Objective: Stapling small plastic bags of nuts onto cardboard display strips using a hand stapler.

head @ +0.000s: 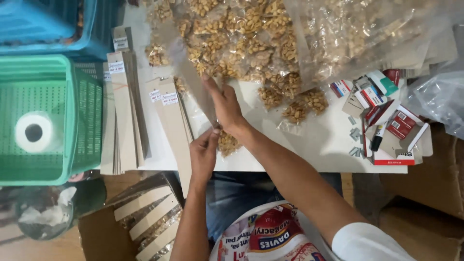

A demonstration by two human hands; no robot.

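Your left hand [203, 153] pinches the near end of a long, stiff brown cardboard strip [193, 84]; your right hand [226, 107] lies flat, fingers closed over it, on the white surface [319, 140]. Crinkly clear bags [241, 38] hold nuts; the green basket [72, 121] holds a paper roll [33, 131].

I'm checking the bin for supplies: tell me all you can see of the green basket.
The green basket is plastic, with perforated floor and slotted walls, standing upright at the left beside the table's edge, below a blue basket. Inside it a white paper roll shows its hollow core. Neither hand touches it; stacked cardboard strips lie just right of it.
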